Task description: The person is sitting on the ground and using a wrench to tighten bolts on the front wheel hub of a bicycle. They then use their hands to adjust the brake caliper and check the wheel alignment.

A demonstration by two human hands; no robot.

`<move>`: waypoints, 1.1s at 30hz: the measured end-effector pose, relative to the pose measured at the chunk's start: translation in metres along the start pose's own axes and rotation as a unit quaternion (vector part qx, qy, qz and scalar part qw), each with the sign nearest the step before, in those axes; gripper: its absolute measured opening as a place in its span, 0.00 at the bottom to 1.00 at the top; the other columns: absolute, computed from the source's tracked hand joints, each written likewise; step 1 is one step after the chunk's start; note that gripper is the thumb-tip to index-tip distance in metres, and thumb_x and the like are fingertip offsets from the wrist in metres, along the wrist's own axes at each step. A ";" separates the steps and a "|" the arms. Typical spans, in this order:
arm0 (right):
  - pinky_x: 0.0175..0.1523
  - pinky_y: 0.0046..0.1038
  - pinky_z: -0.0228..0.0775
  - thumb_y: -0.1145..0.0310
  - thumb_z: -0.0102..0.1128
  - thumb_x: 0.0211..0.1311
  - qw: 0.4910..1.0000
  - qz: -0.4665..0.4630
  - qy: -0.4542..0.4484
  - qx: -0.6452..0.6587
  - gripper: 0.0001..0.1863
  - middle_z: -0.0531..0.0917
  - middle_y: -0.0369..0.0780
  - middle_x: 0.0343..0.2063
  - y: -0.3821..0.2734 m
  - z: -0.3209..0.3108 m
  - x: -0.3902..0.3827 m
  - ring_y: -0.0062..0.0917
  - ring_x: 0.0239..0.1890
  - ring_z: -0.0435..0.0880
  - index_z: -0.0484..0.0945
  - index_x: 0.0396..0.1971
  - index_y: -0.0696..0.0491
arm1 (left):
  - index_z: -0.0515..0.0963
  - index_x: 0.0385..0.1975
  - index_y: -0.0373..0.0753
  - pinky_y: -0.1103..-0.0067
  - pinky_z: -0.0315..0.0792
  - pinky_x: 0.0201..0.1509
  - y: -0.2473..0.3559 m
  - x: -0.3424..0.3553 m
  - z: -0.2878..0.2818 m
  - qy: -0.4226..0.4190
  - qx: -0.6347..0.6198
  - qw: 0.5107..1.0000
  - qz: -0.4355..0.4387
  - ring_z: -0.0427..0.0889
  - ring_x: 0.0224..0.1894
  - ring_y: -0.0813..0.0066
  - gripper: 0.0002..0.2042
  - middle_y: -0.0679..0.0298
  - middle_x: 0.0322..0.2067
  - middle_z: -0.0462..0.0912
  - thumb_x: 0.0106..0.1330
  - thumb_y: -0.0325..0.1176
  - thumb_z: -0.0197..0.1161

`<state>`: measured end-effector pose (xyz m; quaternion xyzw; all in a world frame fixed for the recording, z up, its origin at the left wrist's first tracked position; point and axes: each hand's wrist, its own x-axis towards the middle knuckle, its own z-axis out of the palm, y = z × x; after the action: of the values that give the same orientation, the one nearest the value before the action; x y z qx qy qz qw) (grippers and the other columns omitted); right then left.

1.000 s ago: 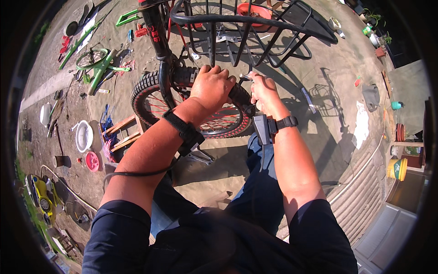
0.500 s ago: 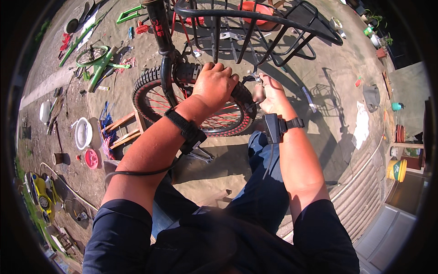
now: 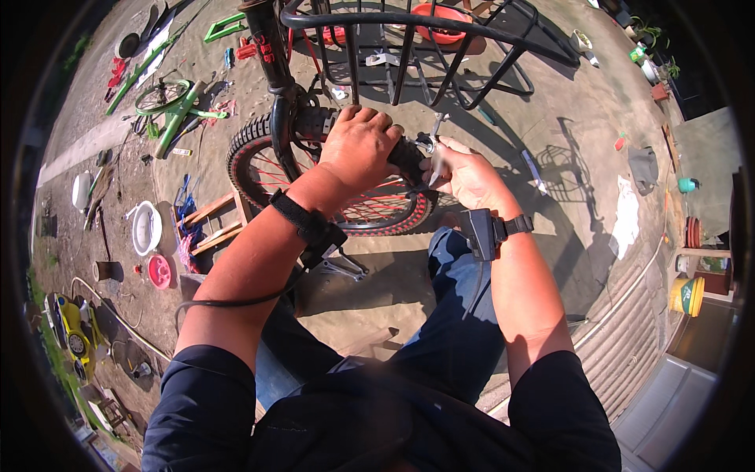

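Observation:
A bicycle wheel with red spokes and a black knobby tyre (image 3: 250,141) lies in front of me, held by a dark fork (image 3: 281,130). My left hand (image 3: 360,145) is closed over the top of the tyre, knuckles up. At the wheel's right side my right hand (image 3: 469,173) pinches a small silver metal tool (image 3: 437,130), spanner-like in shape; its exact kind cannot be made out. The tool's end meets the axle area, partly hidden by my fingers. Just beyond both hands stands a black wire bike basket (image 3: 401,67).
Left of the wheel are a wooden frame (image 3: 216,228), a white basin (image 3: 146,228) and a pink bowl (image 3: 160,271). Green bike frame parts (image 3: 177,118) lie farther off. A red basin (image 3: 440,22) sits behind the basket, and a yellow bucket (image 3: 686,296) at the right.
My right hand has turned and shifted slightly down, and the silver tool now shows more clearly. My left hand stays on the tyre; the basket appears shifted slightly left.

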<state>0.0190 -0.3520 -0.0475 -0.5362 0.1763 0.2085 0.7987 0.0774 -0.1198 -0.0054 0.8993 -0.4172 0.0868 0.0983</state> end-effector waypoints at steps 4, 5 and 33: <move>0.49 0.37 0.80 0.65 0.50 0.76 0.999 -0.001 -0.051 0.009 0.15 0.84 0.42 0.41 0.002 0.003 -0.003 0.30 0.40 0.86 0.71 0.56 0.54 | 0.78 0.49 0.41 0.62 0.64 0.66 0.004 -0.010 0.003 0.078 -0.037 0.996 0.013 0.76 0.56 0.59 0.27 0.61 0.49 0.79 0.47 0.41 0.76; 0.50 0.37 0.80 0.66 0.51 0.76 0.998 0.002 -0.060 0.008 0.14 0.84 0.43 0.42 0.002 0.004 -0.005 0.31 0.42 0.86 0.71 0.56 0.55 | 0.78 0.49 0.40 0.61 0.64 0.65 0.008 -0.014 0.004 0.110 -0.052 0.993 -0.001 0.76 0.57 0.58 0.26 0.61 0.49 0.79 0.48 0.39 0.76; 0.44 0.27 0.71 0.58 0.45 0.72 0.999 0.021 0.035 -0.010 0.18 0.85 0.35 0.33 0.023 -0.016 0.070 0.22 0.35 0.81 0.83 0.40 0.51 | 0.74 0.41 0.31 0.54 0.75 0.40 0.085 -0.041 0.092 0.037 -0.270 0.917 -0.291 0.80 0.37 0.38 0.12 0.40 0.38 0.77 0.70 0.35 0.59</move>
<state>0.0654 -0.3491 -0.1063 -0.5472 0.2133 0.2085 0.7820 -0.0073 -0.1663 -0.0947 0.9165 -0.1406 -0.0280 0.3735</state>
